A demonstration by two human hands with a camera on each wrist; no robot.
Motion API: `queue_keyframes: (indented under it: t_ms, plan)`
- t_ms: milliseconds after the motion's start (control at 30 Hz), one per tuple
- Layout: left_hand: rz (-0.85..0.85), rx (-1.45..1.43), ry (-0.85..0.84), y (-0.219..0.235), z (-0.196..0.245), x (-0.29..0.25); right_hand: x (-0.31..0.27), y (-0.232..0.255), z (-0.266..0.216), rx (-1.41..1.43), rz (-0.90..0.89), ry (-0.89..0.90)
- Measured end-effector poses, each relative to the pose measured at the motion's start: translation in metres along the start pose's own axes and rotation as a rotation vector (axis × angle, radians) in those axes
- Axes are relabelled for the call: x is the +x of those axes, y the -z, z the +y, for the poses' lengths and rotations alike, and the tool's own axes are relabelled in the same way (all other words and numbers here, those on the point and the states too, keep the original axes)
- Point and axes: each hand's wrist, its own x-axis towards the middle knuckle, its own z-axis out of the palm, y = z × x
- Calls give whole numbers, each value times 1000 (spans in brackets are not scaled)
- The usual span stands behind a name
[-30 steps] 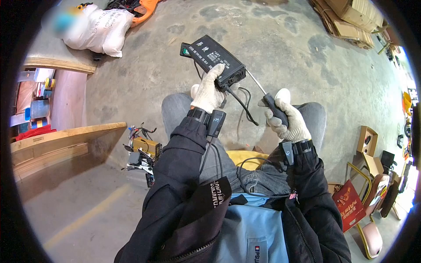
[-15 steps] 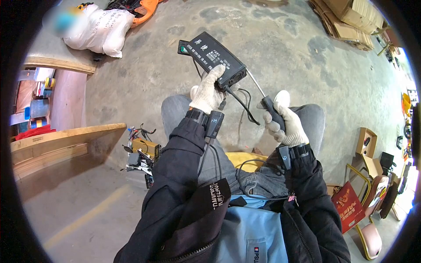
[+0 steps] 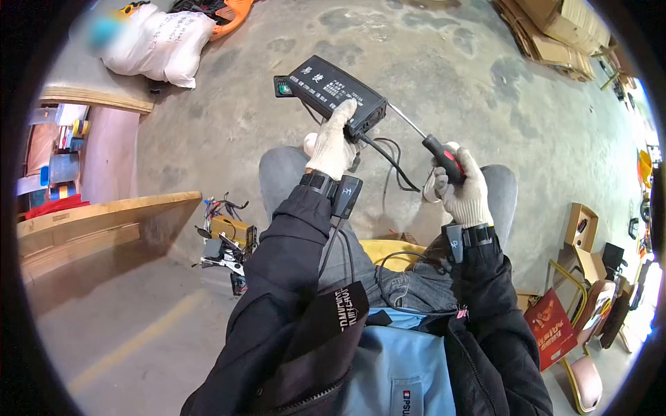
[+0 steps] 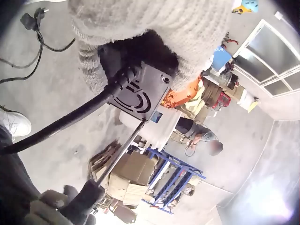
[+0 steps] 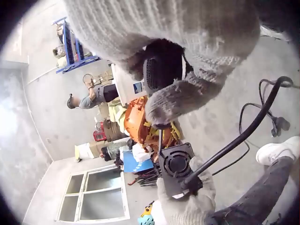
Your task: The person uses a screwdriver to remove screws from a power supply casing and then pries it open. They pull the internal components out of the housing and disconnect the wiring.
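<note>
My gloved left hand [image 3: 333, 142] grips a black charger box [image 3: 336, 90] with white lettering, the thumb lying on its printed face. A fan grille [image 4: 133, 99] and a thick black cable [image 4: 65, 123] show at the near end. A green part shows beside the far end. In my gloved right hand [image 3: 466, 193] is a screwdriver [image 3: 444, 159] with a black and red handle, fingers wrapped around it. Its metal shaft points at the fan end, the tip right at a corner of that face in the left wrist view.
Wooden board furniture [image 3: 111, 208] stands at left, with a pile of electronic parts [image 3: 229, 239] on the floor beside it. A white sack [image 3: 159, 48] lies at upper left, flattened cardboard [image 3: 548, 35] at upper right. At right are an open carton [image 3: 581, 225] and a red bag [image 3: 551, 329]. Another person [image 5: 93, 96] is farther off.
The screwdriver handle has moved up and to the right with my right hand, and its red part now shows. The charger box has shifted slightly left, still in my left hand.
</note>
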Motion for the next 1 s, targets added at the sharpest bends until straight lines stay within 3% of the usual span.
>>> queue_keyframes:
  t_ms: [67, 167, 233, 267, 333, 467, 533, 567, 633, 667, 767, 833, 967, 1000]
  plan:
    - [32, -48, -8, -3, 1, -2, -2, 0, -1, 25, 25, -35]
    - [69, -98, -19, -4, -1, -2, 3, 23, -4, -212, 74, -147]
    - [78, -100, -32, -3, 0, -3, 11, 34, -7, -284, -94, -237]
    - [64, -89, -42, -3, 1, -4, 14, 37, 0, -284, -95, -237]
    - [49, -80, -54, -3, 1, -2, 12, 26, 12, -358, -88, 133]
    - [34, 32, -30, 4, 1, 0, 14, 20, 13, -282, -123, 236]
    - [6, 37, -24, 3, 0, 1, 9, 12, 13, -122, 5, 66]
    - [30, 19, -36, 1, -2, 0, 6, 14, 6, -122, 6, 67]
    - [55, 3, -49, -2, -1, -2, 2, 22, -9, -214, -95, -205]
    - [74, -41, -48, -4, 0, -3, 3, 22, -7, -213, -96, -205]
    - [70, -95, -38, -3, 2, -2, 9, 20, 5, -193, -104, -120]
    - [48, -105, -27, -2, 1, 0, 15, 20, 19, -246, -36, 210]
    - [67, -111, -31, -1, 0, 0, 13, 13, 18, -201, -16, 282]
    - [83, -115, -33, -1, -1, 1, 3, 3, 10, -176, 33, 155]
